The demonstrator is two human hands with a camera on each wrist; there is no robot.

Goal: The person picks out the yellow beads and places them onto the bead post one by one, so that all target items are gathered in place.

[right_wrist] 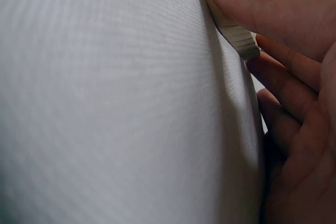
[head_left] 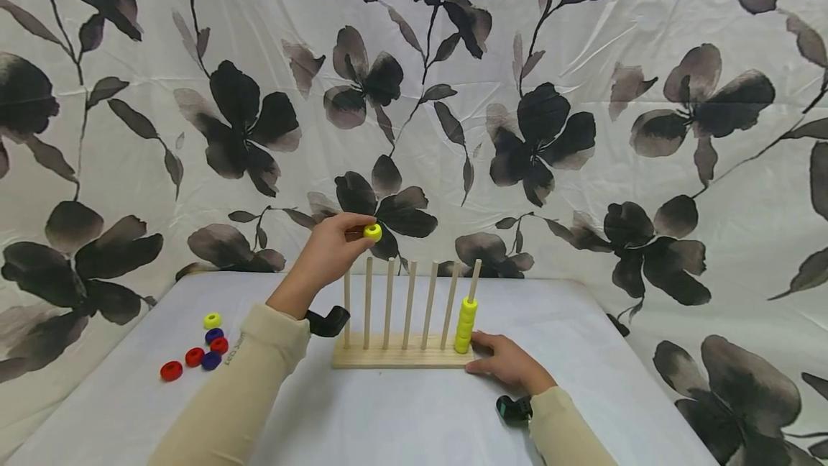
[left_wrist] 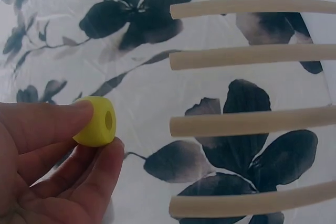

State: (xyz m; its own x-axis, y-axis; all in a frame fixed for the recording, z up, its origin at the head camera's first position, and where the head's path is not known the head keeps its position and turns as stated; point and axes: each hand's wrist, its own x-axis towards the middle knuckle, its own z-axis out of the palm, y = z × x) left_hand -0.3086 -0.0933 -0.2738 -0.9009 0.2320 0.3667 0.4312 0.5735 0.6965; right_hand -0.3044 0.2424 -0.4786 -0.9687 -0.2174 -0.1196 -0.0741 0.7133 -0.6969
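Observation:
My left hand [head_left: 331, 249] pinches a yellow bead [head_left: 372, 233] between thumb and fingers, above the pegs at the left half of a wooden peg rack [head_left: 401, 359]. In the left wrist view the hole of the yellow bead [left_wrist: 94, 123] faces the peg tips, and the bead is apart from them. My right hand [head_left: 509, 364] grips the right end of the rack's base, thumb at the front, as the base end [right_wrist: 240, 40] in the right wrist view shows. Beside it, a stack of yellow beads [head_left: 465, 326] sits on the rightmost peg; the other pegs are bare.
On the left of the white table [head_left: 362, 423] lie loose beads: a yellow one [head_left: 212, 320], red ones such as the front one [head_left: 171, 370], and blue ones [head_left: 210, 360]. A floral cloth [head_left: 414, 128] hangs behind the table.

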